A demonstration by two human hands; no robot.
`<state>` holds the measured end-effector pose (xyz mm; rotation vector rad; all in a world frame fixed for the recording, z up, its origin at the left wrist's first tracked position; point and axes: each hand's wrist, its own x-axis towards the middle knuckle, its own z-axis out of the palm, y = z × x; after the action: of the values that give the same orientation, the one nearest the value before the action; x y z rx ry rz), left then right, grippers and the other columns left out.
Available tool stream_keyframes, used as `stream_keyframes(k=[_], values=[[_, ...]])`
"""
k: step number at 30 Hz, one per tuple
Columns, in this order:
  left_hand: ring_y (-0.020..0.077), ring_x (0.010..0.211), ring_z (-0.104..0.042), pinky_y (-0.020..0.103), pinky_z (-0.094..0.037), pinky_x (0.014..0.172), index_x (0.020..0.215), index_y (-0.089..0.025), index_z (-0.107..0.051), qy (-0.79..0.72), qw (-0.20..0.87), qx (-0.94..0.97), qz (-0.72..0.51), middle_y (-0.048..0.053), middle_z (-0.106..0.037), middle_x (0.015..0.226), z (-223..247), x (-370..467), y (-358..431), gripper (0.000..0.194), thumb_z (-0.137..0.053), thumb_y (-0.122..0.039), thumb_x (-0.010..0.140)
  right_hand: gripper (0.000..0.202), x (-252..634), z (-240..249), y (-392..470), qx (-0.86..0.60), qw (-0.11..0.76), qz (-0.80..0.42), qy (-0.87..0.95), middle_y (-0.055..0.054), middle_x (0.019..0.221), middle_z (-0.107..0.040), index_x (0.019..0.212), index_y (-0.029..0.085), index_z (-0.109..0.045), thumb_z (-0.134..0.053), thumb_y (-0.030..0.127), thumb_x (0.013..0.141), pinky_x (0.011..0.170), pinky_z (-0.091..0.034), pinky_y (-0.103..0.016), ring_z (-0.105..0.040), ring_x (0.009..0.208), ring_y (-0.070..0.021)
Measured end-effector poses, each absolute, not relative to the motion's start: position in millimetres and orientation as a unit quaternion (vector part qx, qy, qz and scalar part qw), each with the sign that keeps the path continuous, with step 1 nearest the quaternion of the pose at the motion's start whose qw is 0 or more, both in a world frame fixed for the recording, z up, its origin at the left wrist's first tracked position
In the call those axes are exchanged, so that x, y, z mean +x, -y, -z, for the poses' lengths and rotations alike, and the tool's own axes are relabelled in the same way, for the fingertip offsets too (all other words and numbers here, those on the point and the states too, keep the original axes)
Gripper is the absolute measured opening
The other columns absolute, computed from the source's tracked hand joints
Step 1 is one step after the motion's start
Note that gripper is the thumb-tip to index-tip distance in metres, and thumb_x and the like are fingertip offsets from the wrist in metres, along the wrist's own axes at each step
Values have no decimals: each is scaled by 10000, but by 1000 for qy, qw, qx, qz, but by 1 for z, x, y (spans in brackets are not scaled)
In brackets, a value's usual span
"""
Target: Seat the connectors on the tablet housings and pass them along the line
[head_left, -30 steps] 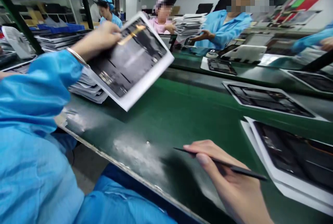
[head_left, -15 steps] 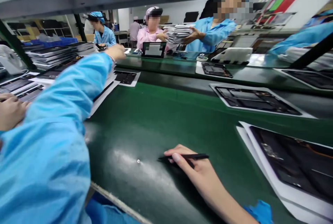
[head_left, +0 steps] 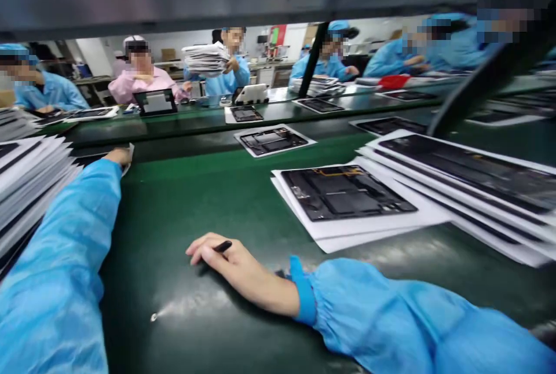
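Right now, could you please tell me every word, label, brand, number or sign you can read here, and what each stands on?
No text can be read.
Red and green board at the back: too small and blurred to read.
Dark panels on white sheets: no legible marking.
Black tool in the right hand: no legible marking.

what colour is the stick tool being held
The tool is black where it shows, best seen in the head view.

From where I stand, I can make out no readable lettering, number, brand or sign anywhere.
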<state>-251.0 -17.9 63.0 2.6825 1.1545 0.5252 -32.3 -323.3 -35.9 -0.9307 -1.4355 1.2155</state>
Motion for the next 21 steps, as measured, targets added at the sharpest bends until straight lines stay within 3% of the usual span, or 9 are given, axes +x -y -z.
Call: stream_keyframes(k=[3,5,10,13,16,17,19,20,21], values=[[176,901,-661,341,-586,788,1137,-123,-631,-448,44,888,-99,59,-655,1066,-71,-243,13,289,-626,-364,978,411,-24,40,305,-380,535,-569,495,-67,895,-723,1037,177,-650,-511,555,953,749,-505,-311,-652,779,-156],[142,783,-641,298,-565,725,1005,-110,-644,-444,25,894,-63,17,-646,910,-74,-222,22,269,-623,-377,977,439,-12,40,285,-406,563,-555,458,-59,922,-706,1154,178,-586,-547,553,929,599,-442,-265,-548,607,-103],[156,612,-583,259,-420,592,754,-132,-615,-301,9,953,-37,7,-582,663,-49,-137,113,231,-621,-292,921,486,22,31,249,-503,602,-472,402,7,696,-575,911,164,-578,-535,648,900,478,-295,-236,-376,501,-77],[196,619,-614,285,-424,606,868,-162,-635,-202,3,978,-61,41,-633,706,-26,-104,182,170,-516,-257,945,451,32,19,257,-553,613,-389,408,42,598,-498,763,185,-552,-568,617,892,503,-335,-241,-394,524,-95],[320,950,-675,414,-498,823,1095,-169,-630,-169,-15,977,-128,149,-689,1011,-32,-99,217,235,-464,-278,970,339,40,-10,289,-572,615,-296,454,30,658,-573,758,188,-593,-634,501,882,685,-461,-270,-535,702,-143],[374,1160,-609,488,-461,958,1193,-171,-607,-165,-24,971,-172,192,-645,1200,-42,-101,220,288,-485,-300,967,268,44,-25,303,-570,609,-271,481,31,717,-614,773,191,-618,-685,438,855,765,-474,-279,-565,787,-156],[427,1470,-298,581,-257,1166,1413,-193,-479,-141,-41,946,-288,203,-406,1529,-68,-109,219,540,-607,-367,918,155,54,-62,333,-560,585,-239,536,43,799,-655,772,198,-661,-777,300,772,872,-460,-284,-580,886,-162],[434,1514,-190,584,-182,1206,1484,-197,-401,-111,-39,934,-339,188,-320,1590,-81,-113,218,727,-698,-413,856,144,60,-81,347,-551,571,-232,563,49,816,-666,751,198,-676,-810,243,726,900,-450,-280,-582,900,-158],[437,1517,-182,574,-156,1221,1515,-196,-363,-83,-29,929,-360,177,-316,1596,-92,-118,217,857,-761,-444,798,134,65,-101,360,-541,546,-218,602,49,824,-680,746,195,-698,-824,202,700,910,-448,-285,-589,898,-156]])
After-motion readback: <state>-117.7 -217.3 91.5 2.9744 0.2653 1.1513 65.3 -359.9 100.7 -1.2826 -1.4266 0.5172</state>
